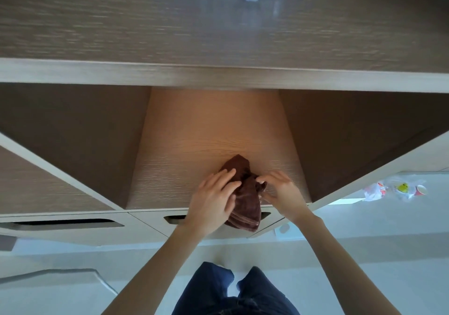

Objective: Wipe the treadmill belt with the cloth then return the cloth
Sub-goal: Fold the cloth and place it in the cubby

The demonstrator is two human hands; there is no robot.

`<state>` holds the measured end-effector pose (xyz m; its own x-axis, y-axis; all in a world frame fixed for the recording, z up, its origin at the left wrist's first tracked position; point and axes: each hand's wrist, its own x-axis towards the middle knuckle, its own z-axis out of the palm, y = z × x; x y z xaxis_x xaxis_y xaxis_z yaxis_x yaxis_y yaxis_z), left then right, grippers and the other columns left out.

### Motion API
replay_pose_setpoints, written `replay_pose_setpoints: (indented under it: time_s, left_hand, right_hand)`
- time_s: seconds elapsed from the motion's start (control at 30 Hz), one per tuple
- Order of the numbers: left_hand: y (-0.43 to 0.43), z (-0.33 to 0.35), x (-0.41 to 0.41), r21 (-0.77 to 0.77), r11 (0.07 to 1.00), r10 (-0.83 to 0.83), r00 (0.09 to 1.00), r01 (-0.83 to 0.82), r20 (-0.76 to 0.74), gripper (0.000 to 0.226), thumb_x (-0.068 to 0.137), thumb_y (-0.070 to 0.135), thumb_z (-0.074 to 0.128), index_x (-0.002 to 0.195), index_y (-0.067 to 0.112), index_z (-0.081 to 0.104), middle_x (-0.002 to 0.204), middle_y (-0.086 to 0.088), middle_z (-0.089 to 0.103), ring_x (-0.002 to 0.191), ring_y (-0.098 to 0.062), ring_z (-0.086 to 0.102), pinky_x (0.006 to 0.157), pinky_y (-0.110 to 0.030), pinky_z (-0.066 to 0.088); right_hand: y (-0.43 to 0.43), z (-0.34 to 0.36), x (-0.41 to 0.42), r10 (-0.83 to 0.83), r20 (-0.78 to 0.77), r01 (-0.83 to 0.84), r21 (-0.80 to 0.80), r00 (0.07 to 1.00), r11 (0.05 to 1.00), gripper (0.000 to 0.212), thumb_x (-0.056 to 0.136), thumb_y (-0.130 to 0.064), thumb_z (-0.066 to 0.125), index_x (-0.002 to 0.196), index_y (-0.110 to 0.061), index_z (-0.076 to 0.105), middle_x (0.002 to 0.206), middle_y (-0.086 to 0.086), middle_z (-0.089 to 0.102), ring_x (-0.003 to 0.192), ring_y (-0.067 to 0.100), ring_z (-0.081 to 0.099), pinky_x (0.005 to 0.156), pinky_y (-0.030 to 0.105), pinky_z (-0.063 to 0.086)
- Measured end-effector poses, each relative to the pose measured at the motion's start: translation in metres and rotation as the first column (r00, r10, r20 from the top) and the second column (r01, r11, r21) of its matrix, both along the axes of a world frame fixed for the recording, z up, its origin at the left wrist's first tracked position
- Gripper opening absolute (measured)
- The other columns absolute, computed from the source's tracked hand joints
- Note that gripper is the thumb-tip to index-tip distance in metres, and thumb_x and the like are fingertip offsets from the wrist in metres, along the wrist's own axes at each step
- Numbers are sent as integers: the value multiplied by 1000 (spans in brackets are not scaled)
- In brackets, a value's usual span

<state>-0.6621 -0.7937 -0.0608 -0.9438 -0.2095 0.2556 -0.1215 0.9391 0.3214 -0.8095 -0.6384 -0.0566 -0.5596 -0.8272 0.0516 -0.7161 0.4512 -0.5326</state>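
Pressing our left hand (213,199) flat on the brown cloth (246,202), we pinch its right edge with our right hand (283,193); the cloth lies between both hands, overhanging the front of the shelf (206,139).

Cloth (245,200) dark brown; shelf (213,132) pale wood grain; trousers (233,292) navy; floor (73,254) whitish.

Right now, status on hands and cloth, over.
Left hand flat on brown cloth. Right hand pinches its fold. Cloth on open shelf, hanging over front edge. Nothing blocking.
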Motion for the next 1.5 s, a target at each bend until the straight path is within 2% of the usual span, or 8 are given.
replay_pose_setpoints:
  time_s: [0.13, 0.23, 0.37, 0.57, 0.93, 1.1, 1.3, 1.5]
  left_hand:
    - [20, -12, 3, -38, 999, -34, 994, 37, 100, 65, 81, 49, 60, 137, 22, 45, 144, -2, 43, 134, -22, 38, 101, -39, 40]
    - [12, -20, 5, -35, 996, -73, 984, 80, 162, 71, 81, 56, 56, 143, 30, 33, 151, 4, 30, 142, -18, 21, 110, -39, 26]
    - [-5, -21, -5, 0, 989, -142, 966, 146, 216, 63, 80, 49, 57, 139, 36, 37, 152, 11, 27, 143, -11, 14, 113, -39, 20]
    - [-24, -10, -14, 73, 992, -123, 950, 107, 286, 44, 84, 27, 50, 126, 38, 51, 150, 18, 26, 142, -2, 3, 117, -39, 3]
    - [11, -33, 7, -108, 975, -173, 965, 197, 196, 76, 76, 47, 66, 143, 29, 33, 151, 4, 31, 141, -19, 23, 114, -42, 22]
    - [-13, -33, 7, -43, 959, -266, 944, 279, 196, 70, 81, 32, 64, 142, 36, 31, 153, 9, 25, 142, -11, 15, 115, -37, 18]
    - [-33, -27, 8, 41, 966, -258, 940, 255, 223, 64, 86, 21, 57, 142, 39, 31, 154, 14, 17, 142, -4, 0, 117, -34, 4]
    - [-31, -22, 13, 96, 977, -208, 950, 190, 235, 55, 89, 35, 53, 140, 41, 32, 153, 17, 18, 141, -1, 0, 115, -32, 0]
  right_hand:
    - [4, 1, -6, -4, -50, 12, 148, 999, 989, 25, 81, -22, 71, 106, -18, 67, 111, -6, 63, 114, 19, 51, 95, 41, 42]
    - [20, 2, 1, -39, -159, 60, 125, 986, 990, 17, 79, -21, 74, 95, -17, 71, 99, -3, 68, 103, 24, 58, 85, 40, 46]
    - [33, -1, 17, -112, -222, 124, 39, 969, 992, 21, 69, -3, 80, 84, -16, 73, 82, -4, 70, 83, 29, 63, 68, 38, 49]
    - [17, 2, 13, -152, -150, 166, 83, 977, 983, 28, 75, -7, 73, 102, -16, 68, 83, -4, 70, 104, 23, 56, 84, 38, 43]
    - [40, 4, 11, -169, -249, 193, 77, 954, 978, 18, 75, -2, 75, 81, -18, 76, 85, 0, 70, 92, 31, 60, 72, 41, 53]
    - [38, 8, 13, -153, -215, 154, -13, 965, 988, 20, 75, -3, 74, 88, -18, 75, 86, -2, 68, 92, 27, 57, 67, 40, 54]
    - [6, 14, 23, 1, 6, -1, 22, 1000, 1000, 33, 79, -32, 73, 111, -26, 66, 119, -10, 58, 95, 9, 58, 70, 28, 51]
    - [-14, 9, 27, -93, 55, 90, 54, 994, 994, 15, 81, -23, 70, 95, -22, 65, 98, -8, 63, 76, 13, 60, 72, 35, 52]
